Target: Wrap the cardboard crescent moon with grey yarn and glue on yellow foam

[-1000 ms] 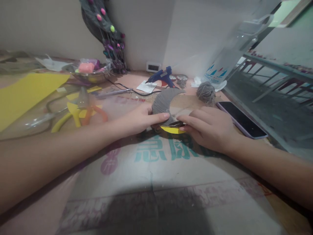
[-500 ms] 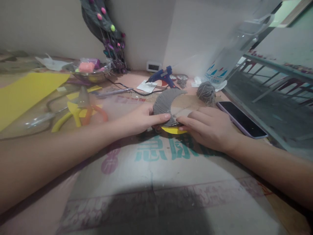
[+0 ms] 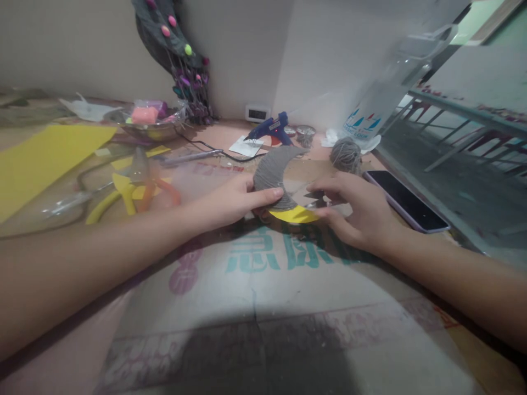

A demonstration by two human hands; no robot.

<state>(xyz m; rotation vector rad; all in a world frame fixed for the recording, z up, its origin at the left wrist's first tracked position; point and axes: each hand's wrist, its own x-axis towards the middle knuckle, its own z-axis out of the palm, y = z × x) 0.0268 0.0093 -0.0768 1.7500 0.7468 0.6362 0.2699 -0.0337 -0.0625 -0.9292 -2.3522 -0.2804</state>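
A crescent (image 3: 272, 173) wrapped in grey yarn, with a bare yellow tip (image 3: 294, 214) at its near end, is gripped by my left hand (image 3: 242, 195). The left thumb lies across the yarn; the other fingers are mostly hidden beneath. My right hand (image 3: 354, 206) is curled just right of the yellow tip, holding small dark thread snips (image 3: 315, 198) with their blades apart. A thin strand of yarn seems to run from the crescent past the snips toward the grey yarn ball (image 3: 346, 154).
A blue glue gun (image 3: 269, 129) stands behind the crescent. Pliers (image 3: 132, 189) with yellow and orange handles and a yellow sheet (image 3: 49, 159) lie left. A phone (image 3: 405, 200) rests at the right table edge, near a clear plastic bottle (image 3: 370, 104). Printed cardboard (image 3: 255, 307) covers the front.
My right hand has drawn back slightly from the crescent and its fingers have spread, bringing the snips into view. More of the yellow tip shows. My left hand keeps its hold.
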